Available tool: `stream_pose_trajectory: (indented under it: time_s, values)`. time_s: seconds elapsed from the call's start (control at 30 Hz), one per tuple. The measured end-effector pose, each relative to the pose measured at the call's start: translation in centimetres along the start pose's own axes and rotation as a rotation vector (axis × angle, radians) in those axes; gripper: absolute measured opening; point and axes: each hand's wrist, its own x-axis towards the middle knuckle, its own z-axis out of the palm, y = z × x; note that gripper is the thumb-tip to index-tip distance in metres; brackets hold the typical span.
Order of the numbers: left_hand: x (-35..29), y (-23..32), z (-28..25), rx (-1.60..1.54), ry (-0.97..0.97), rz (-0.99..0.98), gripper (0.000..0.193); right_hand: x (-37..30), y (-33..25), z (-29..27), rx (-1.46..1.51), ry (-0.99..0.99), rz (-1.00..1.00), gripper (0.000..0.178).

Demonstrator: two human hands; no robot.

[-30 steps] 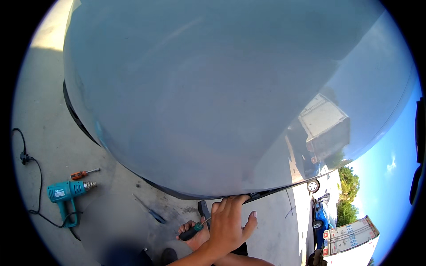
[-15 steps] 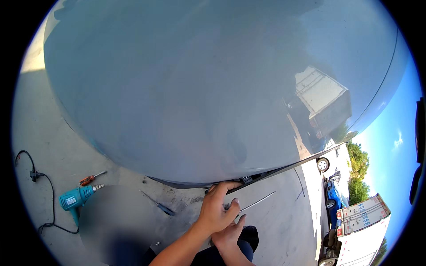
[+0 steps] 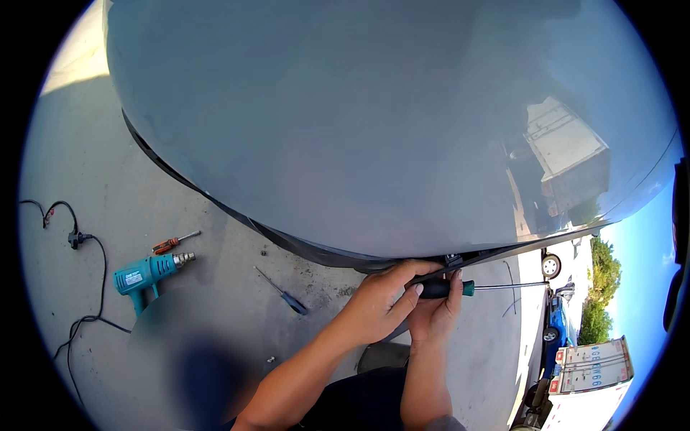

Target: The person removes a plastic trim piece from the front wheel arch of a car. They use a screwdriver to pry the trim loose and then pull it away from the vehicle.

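the left hand point(image 3: 377, 305) curls its fingers over the lower edge of the big grey body panel point(image 3: 374, 129) at lower centre. just beside it the right hand point(image 3: 435, 312) is closed round the dark handle of a screwdriver point(image 3: 467, 288), its shaft pointing right along that edge. bare concrete floor point(image 3: 129, 187) spreads at left, with a teal drill point(image 3: 147, 274), a small red screwdriver point(image 3: 172, 243) and a blue screwdriver point(image 3: 284, 293) lying well apart.
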Motion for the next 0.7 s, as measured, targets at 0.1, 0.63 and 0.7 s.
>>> stream_pose_trajectory:
  time_s: [0.1, 0.63, 0.7]
  values:
    - [-0.8, -0.5, 0.5, 0.085, 0.087, 0.147, 0.040, -0.7, -0.1, -0.4, -0.095, 0.031, -0.016, 0.039]
    - [-0.9, -2.7, 0.0, -0.209, 0.093, 0.199, 0.051, -0.6, -0.7, -1.1, 0.171, -0.229, 0.174, 0.044]
    - [-1.0, -2.8, -0.2, -0.249, 0.077, 0.195, 0.050, -0.6, -0.5, -0.9, 0.130, -0.157, 0.147, 0.044]
